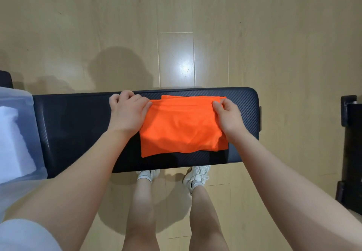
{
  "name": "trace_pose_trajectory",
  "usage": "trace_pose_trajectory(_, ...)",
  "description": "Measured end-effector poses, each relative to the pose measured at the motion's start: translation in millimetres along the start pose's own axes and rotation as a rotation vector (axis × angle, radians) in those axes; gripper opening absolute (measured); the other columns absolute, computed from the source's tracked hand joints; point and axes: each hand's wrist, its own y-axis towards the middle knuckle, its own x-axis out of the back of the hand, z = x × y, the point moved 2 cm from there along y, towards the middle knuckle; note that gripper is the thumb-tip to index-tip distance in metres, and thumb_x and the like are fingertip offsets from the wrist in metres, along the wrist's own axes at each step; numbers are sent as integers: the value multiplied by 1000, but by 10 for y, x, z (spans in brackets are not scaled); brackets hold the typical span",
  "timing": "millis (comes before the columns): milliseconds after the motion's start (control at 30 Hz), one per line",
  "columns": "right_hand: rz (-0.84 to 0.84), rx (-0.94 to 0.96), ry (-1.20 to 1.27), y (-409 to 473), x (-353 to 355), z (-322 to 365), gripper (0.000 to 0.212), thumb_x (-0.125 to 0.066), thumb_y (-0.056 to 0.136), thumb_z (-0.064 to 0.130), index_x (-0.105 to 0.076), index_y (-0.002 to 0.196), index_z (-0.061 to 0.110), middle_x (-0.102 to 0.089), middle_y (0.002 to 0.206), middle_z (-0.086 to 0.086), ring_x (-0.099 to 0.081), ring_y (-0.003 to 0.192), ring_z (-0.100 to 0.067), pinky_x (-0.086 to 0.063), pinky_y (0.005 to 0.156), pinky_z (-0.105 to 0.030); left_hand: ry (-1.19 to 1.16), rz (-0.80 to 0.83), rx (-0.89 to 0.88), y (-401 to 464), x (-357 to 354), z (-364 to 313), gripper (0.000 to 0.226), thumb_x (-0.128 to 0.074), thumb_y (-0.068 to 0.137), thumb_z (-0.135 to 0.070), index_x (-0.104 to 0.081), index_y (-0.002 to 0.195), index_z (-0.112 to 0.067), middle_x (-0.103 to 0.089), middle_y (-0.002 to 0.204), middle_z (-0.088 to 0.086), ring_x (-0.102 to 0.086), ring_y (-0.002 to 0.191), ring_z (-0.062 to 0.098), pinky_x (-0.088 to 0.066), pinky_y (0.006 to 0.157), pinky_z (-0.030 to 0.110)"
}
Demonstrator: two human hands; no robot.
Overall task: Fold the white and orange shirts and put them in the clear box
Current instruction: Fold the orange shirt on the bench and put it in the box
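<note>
both hands, left hand (128, 111) and right hand (229, 116), pinch the folded orange shirt (182, 129) mid-frame on the black bench (78, 125); white shirt (13, 143) in clear box (29, 101) at left edge.

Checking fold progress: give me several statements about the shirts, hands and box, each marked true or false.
1. The orange shirt lies folded on the black bench. True.
2. Only the right hand touches it. False: the left hand grips its other far corner too.
3. White fabric is inside the clear box. True.
4. The box sits at the bench's right end. False: it sits at the left end.
</note>
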Motion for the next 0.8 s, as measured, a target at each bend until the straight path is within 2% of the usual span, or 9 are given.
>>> trace_pose_trajectory(67,-111,24,-229,-3,-40,26,14,-47,95,24,-56,90,15,-60,89,-2,-55,91,-22,-38,81,-32,45,-24,44,64,-22,-19,27,-42,96,-28,-60,114,-18,-59,115,4,-37,117,26,-16,97,39)
trace_pose_trajectory(100,-188,20,-358,-30,-65,27,18,-47,94,24,-56,104,12,-61,104,-7,-53,104,-26,-37,88,-33,66,-80,32,66,-34,-76,29,-44,94,-25,-55,118,-17,-54,120,6,-35,117,26,-17,97,39)
trace_pose_trajectory(133,-281,44,-488,-78,-87,26,27,-47,93,24,-53,115,10,-56,119,-10,-48,115,-28,-34,96,-36,87,-155,-32,35,-62,-163,33,-45,89,-22,-51,120,-15,-49,123,8,-34,115,25,-19,96,40)
trace_pose_trajectory(200,-415,296,-640,-226,-194,28,41,-45,89,20,-47,127,7,-46,136,-14,-37,127,-31,-25,106,-42,132,-228,-262,-120,-226,-381,41,-45,83,-18,-44,123,-10,-48,129,10,-39,117,27,-25,98,40)
trace_pose_trajectory(267,-289,599,-695,-360,-414,-2,50,-41,84,20,-44,131,3,-41,142,-18,-34,132,-32,-20,110,-41,162,-182,-420,-310,-459,-508,45,-45,85,-19,-43,128,-5,-50,136,15,-47,124,29,-30,103,40)
trace_pose_trajectory(367,-30,764,-883,-370,-738,-130,58,-39,84,29,-38,138,7,-37,147,-14,-35,135,-29,-15,110,-39,230,-68,-365,-389,-651,-451,52,-46,86,-31,-45,132,-8,-45,141,14,-45,128,31,-28,106,42)
trace_pose_trajectory(467,-23,763,-1040,-217,-828,-252,63,-37,85,42,-31,142,16,-35,149,-8,-36,136,-27,-15,110,-41,217,-37,-300,-323,-713,-265,64,-47,82,-50,-42,135,-15,-38,145,19,-36,133,35,-23,108,45)
trace_pose_trajectory(600,-168,611,-1071,-28,-557,-446,67,-35,87,51,-25,145,19,-28,153,-8,-27,140,-29,-10,111,-45,162,-17,-274,-285,-753,-135,103,-45,62,-74,-26,142,-14,-21,149,25,-13,138,36,-8,113,44)
trace_pose_trajectory(800,-147,364,-951,25,-254,-559,66,-22,92,49,-6,149,20,-4,158,-7,-7,145,-28,-6,116,-45,188,153,-211,-256,-703,-167,131,-63,42,-80,-10,146,-21,-6,153,23,-1,140,38,7,112,48)
